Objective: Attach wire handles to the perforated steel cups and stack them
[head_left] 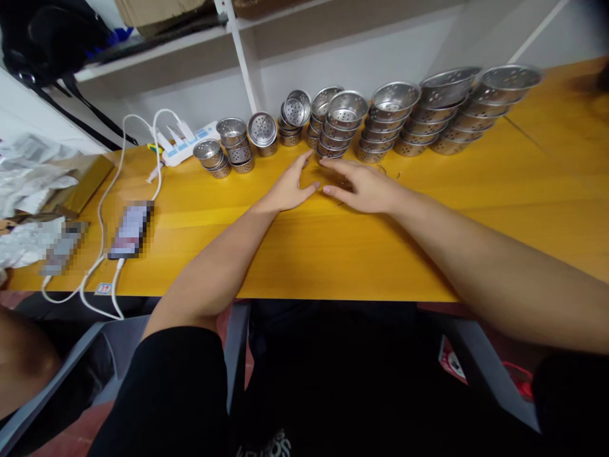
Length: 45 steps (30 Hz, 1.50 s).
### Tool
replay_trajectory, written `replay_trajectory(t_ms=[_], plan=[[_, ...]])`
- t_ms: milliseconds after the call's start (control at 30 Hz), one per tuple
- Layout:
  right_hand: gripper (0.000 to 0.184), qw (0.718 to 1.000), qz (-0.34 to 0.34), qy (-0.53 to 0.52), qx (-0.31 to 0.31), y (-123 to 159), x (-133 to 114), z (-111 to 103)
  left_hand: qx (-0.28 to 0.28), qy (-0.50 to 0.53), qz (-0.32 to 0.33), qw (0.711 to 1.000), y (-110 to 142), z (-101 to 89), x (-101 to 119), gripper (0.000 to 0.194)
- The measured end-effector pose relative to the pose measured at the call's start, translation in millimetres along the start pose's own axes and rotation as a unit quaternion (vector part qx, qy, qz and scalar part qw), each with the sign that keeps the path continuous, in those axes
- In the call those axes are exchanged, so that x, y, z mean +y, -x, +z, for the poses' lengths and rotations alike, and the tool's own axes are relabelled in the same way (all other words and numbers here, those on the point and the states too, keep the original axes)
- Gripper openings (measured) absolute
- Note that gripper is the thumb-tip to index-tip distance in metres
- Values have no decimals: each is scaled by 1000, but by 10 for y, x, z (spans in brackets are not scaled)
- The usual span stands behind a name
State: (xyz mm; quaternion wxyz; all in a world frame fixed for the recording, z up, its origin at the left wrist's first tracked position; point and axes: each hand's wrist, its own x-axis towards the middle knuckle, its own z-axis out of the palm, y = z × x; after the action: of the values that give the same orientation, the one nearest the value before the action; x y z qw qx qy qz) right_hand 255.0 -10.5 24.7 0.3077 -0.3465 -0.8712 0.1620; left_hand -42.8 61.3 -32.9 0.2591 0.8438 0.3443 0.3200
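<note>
Perforated metal cups (348, 111) stand in several stacks along the back of the yellow table. My left hand (292, 184) is open, thumb and fingers apart, in front of the middle stacks. Facing it, my right hand (364, 184) is open too, fingers stretched toward the left and slightly bent. A narrow gap lies between the two hands, and neither holds anything. The fingertips are close to the base of the stack in the middle; whether they touch it I cannot tell. Larger perforated bowls (509, 82) are stacked at the right.
At left a phone (130, 230) and a second device (64, 247) lie with white cables running to a power strip (190, 143). Plastic bags (28, 178) and a cardboard box (88, 184) sit at the far left. A shelf (166, 47) rises behind. Another person's limb (23, 362) shows at lower left.
</note>
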Motion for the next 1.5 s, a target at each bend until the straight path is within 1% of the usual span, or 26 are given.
replay_trajectory(t_ms=[100, 200, 433, 533, 600, 667, 733, 767, 833, 900, 1000, 1067, 1133, 1200, 1267, 1333, 1400, 1500], plan=[[100, 1000, 7, 3, -10, -2, 72, 29, -2, -6, -2, 1000, 19, -13, 65, 106], [103, 1000, 24, 16, -11, 13, 118, 9, 0, -16, 6, 1000, 31, -30, 138, 101], [93, 1000, 24, 13, -7, 39, 29, -67, -5, -39, -1, 999, 23, -35, 249, 97], [86, 1000, 18, 12, -6, 44, 11, -56, 4, -53, 2, 999, 45, -52, 265, 90], [81, 1000, 12, 17, -9, 46, 9, -41, 25, -69, 10, 997, 54, -113, 275, 82], [79, 1000, 12, 19, -14, 44, 6, -26, 49, -83, 19, 995, 20, -234, 301, 73], [79, 1000, 17, 17, -14, 39, 1, -16, 61, -93, 27, 993, -100, -407, 351, 67], [79, 1000, 20, 15, -13, 36, -3, -13, 60, -98, 29, 993, -198, -502, 383, 65], [77, 1000, 23, 12, -15, 30, -9, -12, 49, -110, 32, 992, -464, -677, 449, 65], [72, 999, 24, 10, -21, 31, -15, -17, 41, -121, 24, 992, -776, -795, 498, 66], [68, 999, 29, 8, -25, 46, -22, -32, 10, -156, 1, 988, -1177, -825, 531, 67], [66, 999, 36, 7, -20, 60, -27, -46, -3, -190, -12, 982, -1327, -784, 557, 64], [66, 999, 43, 5, -18, 71, -30, -59, -10, -219, -28, 975, -1380, -744, 616, 55], [66, 999, 47, 2, -21, 77, -29, -68, -23, -243, -45, 969, -1370, -735, 707, 49], [66, 999, 48, 1, -23, 79, -26, -72, -39, -275, -56, 959, -1340, -757, 797, 47], [67, 999, 45, 1, -25, 79, -22, -71, -49, -305, -64, 949, -1323, -795, 840, 49], [69, 999, 41, 5, -28, 77, -19, -66, -52, -315, -70, 945, -1324, -833, 813, 52], [71, 999, 41, 9, -28, 75, -17, -58, -44, -313, -82, 945, -1324, -879, 697, 56]])
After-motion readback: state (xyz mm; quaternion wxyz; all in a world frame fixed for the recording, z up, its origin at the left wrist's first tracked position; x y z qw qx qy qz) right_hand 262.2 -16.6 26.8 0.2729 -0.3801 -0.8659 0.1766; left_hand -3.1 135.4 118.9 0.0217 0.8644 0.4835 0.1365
